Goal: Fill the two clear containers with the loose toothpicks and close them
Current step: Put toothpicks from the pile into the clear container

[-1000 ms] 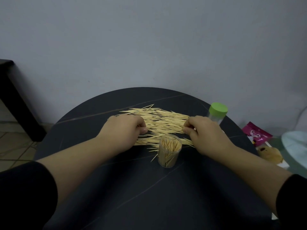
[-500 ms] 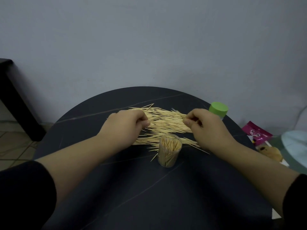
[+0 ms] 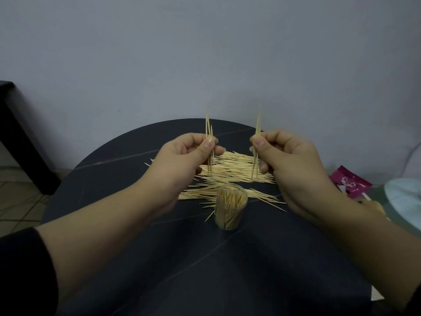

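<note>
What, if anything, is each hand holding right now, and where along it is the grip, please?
Each hand pinches a small upright bundle of toothpicks near mid-length: the left hand holds one bundle, the right hand another.

Open clear container (image 3: 230,207) upright beside loose toothpicks (image 3: 237,169).

text: none legible | pink packet (image 3: 349,184): printed figure only; lettering too blurred to read

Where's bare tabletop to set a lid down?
Free: the near table in front of the open container, between the forearms, and the left edge. Crowded: the loose toothpicks behind the container, under the left hand and right hand.
</note>
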